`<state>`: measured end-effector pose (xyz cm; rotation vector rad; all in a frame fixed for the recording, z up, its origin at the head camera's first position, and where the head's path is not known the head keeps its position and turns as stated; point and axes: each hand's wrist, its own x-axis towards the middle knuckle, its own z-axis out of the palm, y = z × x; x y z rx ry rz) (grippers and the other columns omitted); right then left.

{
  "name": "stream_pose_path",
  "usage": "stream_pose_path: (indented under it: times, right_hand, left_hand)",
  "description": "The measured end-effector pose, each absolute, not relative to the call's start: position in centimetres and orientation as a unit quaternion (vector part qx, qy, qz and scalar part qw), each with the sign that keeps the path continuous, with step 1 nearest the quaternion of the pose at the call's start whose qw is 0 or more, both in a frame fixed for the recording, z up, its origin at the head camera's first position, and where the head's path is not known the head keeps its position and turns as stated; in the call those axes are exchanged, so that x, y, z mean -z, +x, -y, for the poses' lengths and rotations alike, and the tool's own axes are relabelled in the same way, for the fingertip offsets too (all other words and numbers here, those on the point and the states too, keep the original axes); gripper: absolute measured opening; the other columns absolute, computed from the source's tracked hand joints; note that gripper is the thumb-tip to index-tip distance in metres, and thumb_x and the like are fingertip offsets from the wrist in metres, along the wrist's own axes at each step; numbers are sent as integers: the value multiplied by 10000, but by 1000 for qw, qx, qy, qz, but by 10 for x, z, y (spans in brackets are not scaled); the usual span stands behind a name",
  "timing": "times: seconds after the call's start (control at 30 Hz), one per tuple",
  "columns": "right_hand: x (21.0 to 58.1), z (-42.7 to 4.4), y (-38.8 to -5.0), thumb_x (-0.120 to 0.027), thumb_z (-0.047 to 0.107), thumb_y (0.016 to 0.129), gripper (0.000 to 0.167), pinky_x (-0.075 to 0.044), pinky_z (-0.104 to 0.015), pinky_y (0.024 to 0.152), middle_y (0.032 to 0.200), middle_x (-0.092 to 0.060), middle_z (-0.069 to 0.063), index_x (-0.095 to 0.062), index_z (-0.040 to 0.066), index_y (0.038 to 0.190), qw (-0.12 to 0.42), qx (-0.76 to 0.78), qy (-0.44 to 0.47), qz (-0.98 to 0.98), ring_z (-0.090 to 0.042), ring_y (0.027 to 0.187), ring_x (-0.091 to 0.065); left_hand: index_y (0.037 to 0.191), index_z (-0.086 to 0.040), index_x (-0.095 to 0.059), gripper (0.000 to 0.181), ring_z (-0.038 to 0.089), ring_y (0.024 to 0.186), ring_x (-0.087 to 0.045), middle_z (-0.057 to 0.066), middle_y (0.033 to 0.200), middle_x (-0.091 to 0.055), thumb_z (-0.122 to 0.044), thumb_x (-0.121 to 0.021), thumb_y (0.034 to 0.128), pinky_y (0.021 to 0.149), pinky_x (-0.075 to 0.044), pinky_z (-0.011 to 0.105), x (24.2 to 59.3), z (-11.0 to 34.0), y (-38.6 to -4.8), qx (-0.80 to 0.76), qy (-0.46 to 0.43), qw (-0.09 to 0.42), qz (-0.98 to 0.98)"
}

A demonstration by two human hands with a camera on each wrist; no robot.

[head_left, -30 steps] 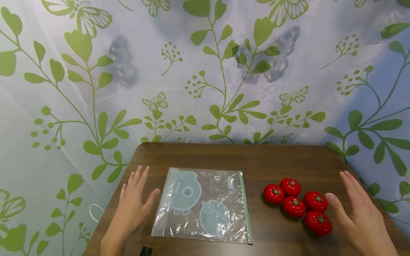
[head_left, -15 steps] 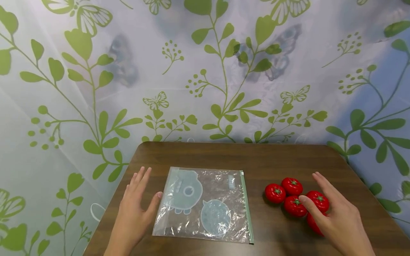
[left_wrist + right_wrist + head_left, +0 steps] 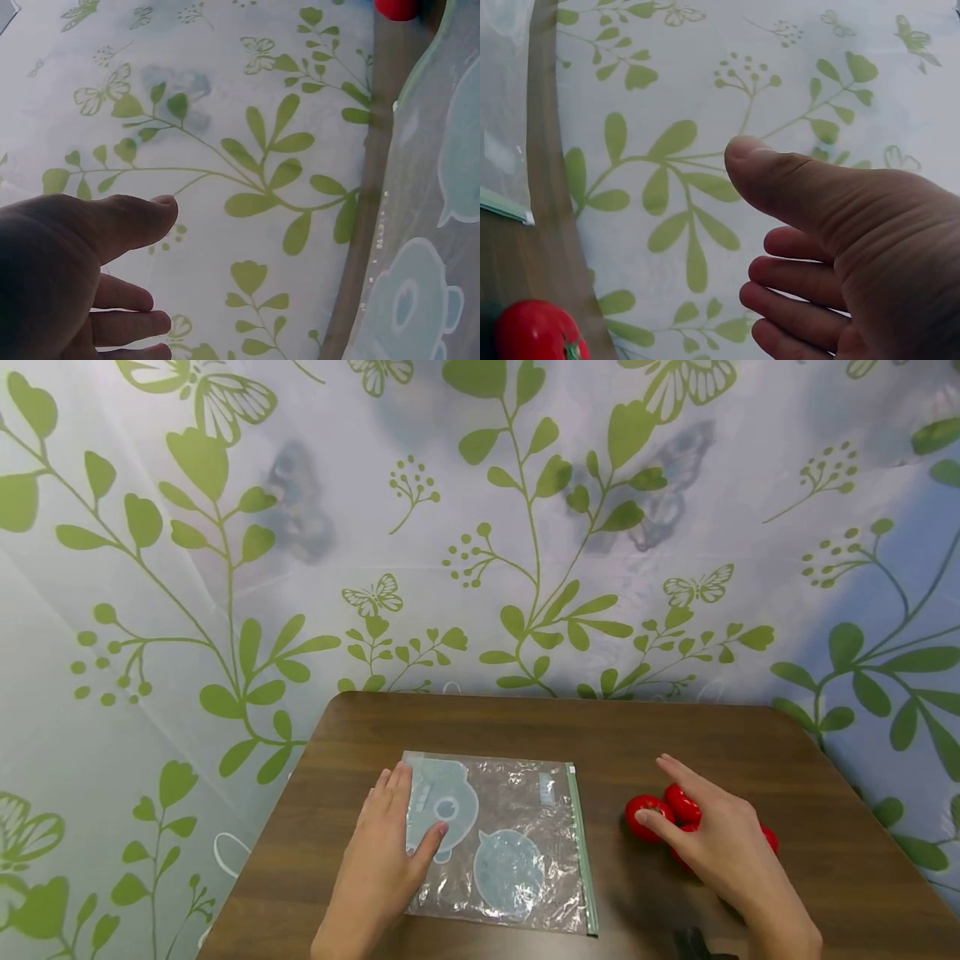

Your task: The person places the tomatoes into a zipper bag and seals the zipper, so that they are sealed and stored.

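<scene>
A clear zip bag (image 3: 517,793) with pale blue printed shapes and a green zip edge lies flat on the table. Over its left side is my left hand (image 3: 382,852), fingers straight and thumb spread; whether it touches the bag I cannot tell. My right hand (image 3: 723,839) hovers over the red tomatoes (image 3: 645,817), hiding most of them, with thumb and fingers apart and holding nothing. In the left wrist view the left hand (image 3: 97,262) appears beside the bag (image 3: 420,300). One tomato (image 3: 536,330) shows below and left of the right hand (image 3: 855,247) in the right wrist view.
The brown wooden table (image 3: 525,718) ends at a pale curtain (image 3: 465,602) with green leaves and butterflies. A black item (image 3: 692,943) shows at the bottom edge, by the right forearm.
My right hand has moved left, from beside the tomatoes to over them. My left hand has moved right, from beside the bag to over its left part.
</scene>
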<state>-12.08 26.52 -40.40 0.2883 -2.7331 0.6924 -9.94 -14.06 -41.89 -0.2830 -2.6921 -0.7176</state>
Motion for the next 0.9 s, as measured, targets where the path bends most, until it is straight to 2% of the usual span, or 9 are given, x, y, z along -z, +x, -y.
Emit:
stream_pose_path:
  times: [0.23,0.5,0.57,0.67,0.77,0.8,0.9]
  right_hand:
    - [409,-258,-139,-895,416,915,793,-532,-707,1049,1565,-622,-218,-596,39,1546,93,-248,134,955,-486,1333,-667]
    - [417,-246,-159,-889,392,925,754,-544,-669,1066,1542,-633,-242,-618,20,1521,46,-237,147,959,-460,1354,-663]
    - [419,-245,-165,-889,382,926,735,-554,-661,1055,1528,-645,-240,-630,18,1508,41,-234,147,960,-448,1329,-682]
    - [421,-242,-172,-889,365,926,710,-578,-648,1017,1488,-674,-242,-641,15,1492,33,-233,150,960,-368,1107,-775]
    - [425,-240,-180,-891,353,926,684,-589,-639,997,1455,-698,-238,-659,15,1473,26,-233,156,960,-341,1055,-785]
    - [426,-240,-182,-891,351,926,676,-589,-638,998,1446,-704,-236,-664,15,1468,22,-232,158,959,-347,1058,-785]
    - [429,-240,-188,-892,352,924,663,-575,-648,1022,1434,-712,-234,-676,7,1449,13,-229,163,960,-427,1243,-728]
  left_hand:
    - [1593,98,-454,824,493,1567,-435,275,1655,-500,-341,-806,992,1274,-360,626,427,134,-103,225,-102,146,958]
    - [1543,114,-509,815,528,1539,-456,295,1609,-542,-402,-803,985,1254,-384,644,448,124,-113,198,-98,106,969]
    - [1543,101,-518,812,539,1540,-448,288,1618,-536,-429,-791,993,1246,-386,659,453,122,-114,197,-95,88,972]
    - [1559,83,-511,795,549,1553,-422,279,1642,-512,-449,-757,1022,1240,-380,679,459,117,-115,203,-87,54,974]
    - [1574,84,-493,777,566,1564,-391,287,1657,-487,-440,-722,1047,1246,-362,692,466,113,-115,217,-83,25,972]
    - [1571,91,-492,775,578,1561,-387,294,1654,-486,-433,-720,1049,1244,-357,700,469,112,-115,222,-83,20,971]
    - [1548,116,-496,787,627,1524,-401,332,1630,-491,-450,-713,1046,1221,-365,724,481,109,-115,223,-89,14,971]
